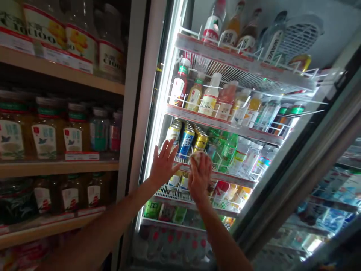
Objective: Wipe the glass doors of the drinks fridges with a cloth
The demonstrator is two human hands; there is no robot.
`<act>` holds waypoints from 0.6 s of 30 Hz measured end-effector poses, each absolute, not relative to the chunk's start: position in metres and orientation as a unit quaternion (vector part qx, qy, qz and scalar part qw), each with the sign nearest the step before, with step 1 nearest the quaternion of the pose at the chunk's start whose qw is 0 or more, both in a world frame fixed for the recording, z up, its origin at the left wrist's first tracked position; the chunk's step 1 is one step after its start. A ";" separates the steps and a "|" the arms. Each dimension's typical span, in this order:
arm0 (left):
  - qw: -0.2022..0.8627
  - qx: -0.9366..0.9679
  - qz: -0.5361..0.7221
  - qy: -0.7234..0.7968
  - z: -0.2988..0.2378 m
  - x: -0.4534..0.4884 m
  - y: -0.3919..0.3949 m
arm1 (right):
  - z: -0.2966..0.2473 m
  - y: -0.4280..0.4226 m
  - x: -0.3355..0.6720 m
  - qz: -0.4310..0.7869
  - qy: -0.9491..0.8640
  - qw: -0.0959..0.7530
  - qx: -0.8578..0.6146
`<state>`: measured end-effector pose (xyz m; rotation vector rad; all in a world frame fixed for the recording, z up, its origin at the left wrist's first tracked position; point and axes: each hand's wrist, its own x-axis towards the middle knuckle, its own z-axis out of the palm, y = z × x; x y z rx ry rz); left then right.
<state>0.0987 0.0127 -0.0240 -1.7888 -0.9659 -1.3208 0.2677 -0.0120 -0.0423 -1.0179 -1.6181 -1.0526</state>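
Left hand (163,163) was spread, lower left of blue can (186,142). Right hand (199,177) clutched pale cloth (194,159), lower right of that can.

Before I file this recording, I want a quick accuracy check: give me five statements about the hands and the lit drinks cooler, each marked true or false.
1. The bare right hand holds a pale, crumpled, cloth-like wad. True.
2. The bare left hand grips a bottle. False: it is open, fingers spread, with nothing visible in it.
3. A gold metal can stands to the right of a blue metal can in the picture. True.
4. The translucent green bottles are on the cooler's top shelf. False: they share the cans' shelf, lower down.
5. A glowing white light strip runs along the cooler's left edge. True.
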 end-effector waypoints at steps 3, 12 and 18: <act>0.357 -0.708 -0.487 -0.366 -0.024 0.089 0.012 | -0.044 -0.015 0.273 -0.432 -0.693 0.411 -0.405; 0.346 -0.711 -0.482 -0.378 -0.034 0.091 0.012 | -0.014 -0.013 0.376 -0.436 -0.438 0.619 -0.485; 0.344 -0.703 -0.501 -0.370 -0.035 0.095 0.013 | -0.040 -0.016 0.308 -0.449 -0.638 0.450 -0.435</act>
